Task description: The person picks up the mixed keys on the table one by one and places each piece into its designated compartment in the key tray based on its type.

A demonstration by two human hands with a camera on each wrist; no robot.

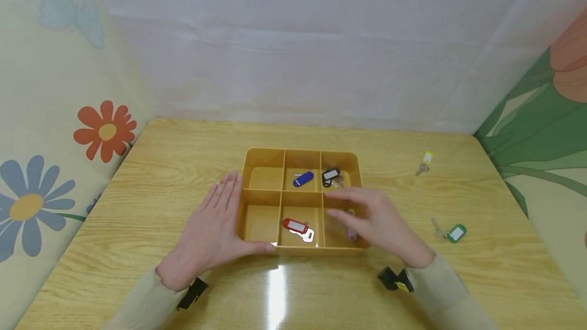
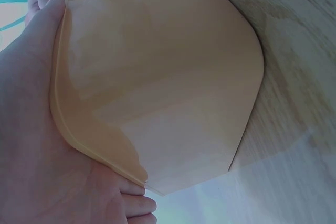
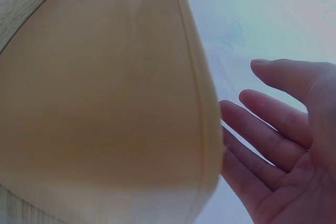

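Observation:
A yellow organizer box (image 1: 302,252) with several compartments stands on the table. My left hand (image 1: 213,225) rests against its left side, fingers straight and thumb along the front rim. Over the front right compartment hovers my right hand (image 1: 373,218), thumb and fingers apart with nothing between them. Beneath it, a purple key tag (image 1: 351,234) is partly hidden. A red key tag (image 1: 295,225) with a key lies in the front middle compartment. Behind it sits a blue key tag (image 1: 303,179), and black key tags (image 1: 331,174) with keys fill part of the back right one.
On the table right of the box lie a key with a yellow tag (image 1: 427,157) and, nearer me, a key with a green tag (image 1: 456,233). A white cloth (image 1: 293,65) hangs behind the wooden table (image 1: 183,141). Flowered panels flank both sides.

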